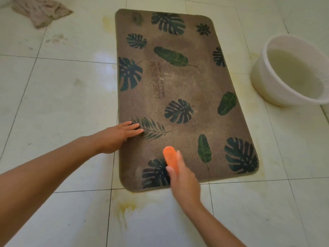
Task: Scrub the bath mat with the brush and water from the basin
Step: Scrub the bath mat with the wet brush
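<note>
A brown rectangular fabric bath mat printed with dark green leaves lies flat on the pale tiled floor, its long sides running away from the person. The left hand is spread wide and pressed flat over the mat's left edge near the near corner, holding nothing and, it seems, pinning the mat down. The right hand is closed around an orange plastic scrubbing brush, which sits on the mat close to its near edge, beside a dark leaf print; the bristles are hidden under the brush body. A round white plastic basin holding cloudy water stands on the floor just off the mat's right edge, toward the far half.

The mat looks dark and damp over most of its surface, with a paler, grimy patch through the middle around the printed lettering. Yellowish water stains ring the floor along the mat's edges, most heavily past the near edge, so dirt appears to be coming out. I judge the scrubbing to be under way at the near end, with the soiled centre and the far end left to work. A crumpled pinkish cloth lies at the far left of the floor, well apart from the mat.
</note>
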